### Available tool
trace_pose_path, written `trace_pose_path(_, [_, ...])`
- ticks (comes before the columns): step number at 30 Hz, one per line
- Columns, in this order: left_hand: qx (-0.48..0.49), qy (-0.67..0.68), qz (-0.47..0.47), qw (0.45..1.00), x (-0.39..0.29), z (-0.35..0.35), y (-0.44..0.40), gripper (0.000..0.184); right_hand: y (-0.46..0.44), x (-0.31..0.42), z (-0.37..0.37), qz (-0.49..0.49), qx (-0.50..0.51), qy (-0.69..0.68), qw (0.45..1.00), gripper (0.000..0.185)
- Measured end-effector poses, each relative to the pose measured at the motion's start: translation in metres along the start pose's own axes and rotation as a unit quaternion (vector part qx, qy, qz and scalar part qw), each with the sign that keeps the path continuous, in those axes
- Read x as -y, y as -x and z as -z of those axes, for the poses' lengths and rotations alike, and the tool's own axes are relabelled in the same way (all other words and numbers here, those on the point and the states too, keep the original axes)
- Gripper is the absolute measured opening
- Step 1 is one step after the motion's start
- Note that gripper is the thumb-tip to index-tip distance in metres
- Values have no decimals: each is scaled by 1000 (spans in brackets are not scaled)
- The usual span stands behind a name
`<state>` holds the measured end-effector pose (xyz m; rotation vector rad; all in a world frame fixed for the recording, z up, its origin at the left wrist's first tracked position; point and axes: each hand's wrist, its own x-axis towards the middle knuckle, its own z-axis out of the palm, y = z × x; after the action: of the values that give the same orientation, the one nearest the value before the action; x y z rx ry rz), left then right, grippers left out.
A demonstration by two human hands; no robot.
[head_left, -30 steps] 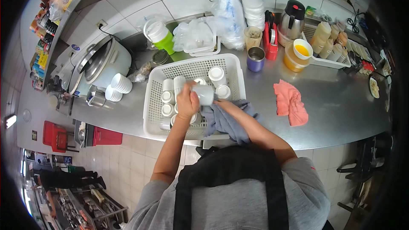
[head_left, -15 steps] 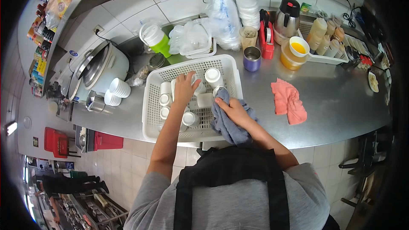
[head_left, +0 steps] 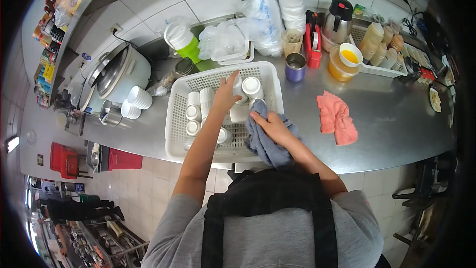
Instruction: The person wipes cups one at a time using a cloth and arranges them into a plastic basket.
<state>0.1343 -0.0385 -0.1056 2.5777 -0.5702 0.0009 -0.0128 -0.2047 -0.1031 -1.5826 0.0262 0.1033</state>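
1. In the head view, the left hand is hovering over a white perforated plastic basket, its fingers spread and grasping nothing that shows.
2. The right hand is clutching a bunched blue-grey fabric cloth, which is hanging just left of that hand and toward the body.
3. A smooth white cylindrical cup is sitting inside the basket, immediately right of the left hand; the left hand is being the nearer one, while the right hand is staying lower and farther right. Whether the left fingers are touching this cup, I cannot tell.
4. Its long axis is seemingly running away from the body, roughly along the left forefinger, but the hand is hiding too much to be sure of its tilt.
5. A white round-topped cup is standing just right of it, beyond the right hand.
6. A short white cup is lying between the hands, bodyward of the left palm and left of the cloth.
7. Well to the right of the right hand, a crumpled salmon-pink cloth is resting on the brushed-steel counter.
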Motion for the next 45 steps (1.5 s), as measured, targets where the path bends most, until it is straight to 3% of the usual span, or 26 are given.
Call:
trace_pose_path(3, [-20,33,11,999,-3,-2,3,110,-5,-13,2,17,-8,24,1000,52])
trace_pose_path(7, [-163,26,-31,986,-6,3,25,110,-5,-17,8,-90,-107,-262,955,52])
trace_pose_path(10, [-50,-49,27,997,5,6,54,101,2,7,30,-135,-116,-409,895,52])
trace_pose_path(12, [31,-44,-68,996,6,-1,69,94,8,25,30,-195,-143,-462,853,48])
trace_pose_path(13, [70,-40,-113,990,4,-5,76,90,6,25,28,-191,-145,-466,852,48])
trace_pose_path(16, [58,-23,-129,990,-34,-6,87,86,-1,19,28,-168,-134,-476,853,49])
trace_pose_path(22, [72,-48,-167,982,-33,-20,81,75,7,5,43,-130,-84,-521,839,46])
trace_pose_path(25, [54,-51,-154,985,-29,-31,68,71,11,2,52,-110,-41,-564,818,44])
trace_pose_path(28, [15,-48,-43,998,-51,-33,60,69,14,0,52,-98,-19,-589,802,44])
trace_pose_path(31, [-43,-97,-21,994,-54,-58,46,68,14,3,49,-99,-11,-594,798,43])
trace_pose_path(34, [-1,-149,-18,989,-52,-60,39,61,13,6,48,-100,-38,-578,809,41])
trace_pose_path(37, [-3,-71,-21,997,-42,-56,42,56,10,-6,52,-102,-31,-582,806,40])
trace_pose_path(45, [79,-17,-6,997,-47,-32,41,49,11,5,48,-135,-52,-569,809,41])
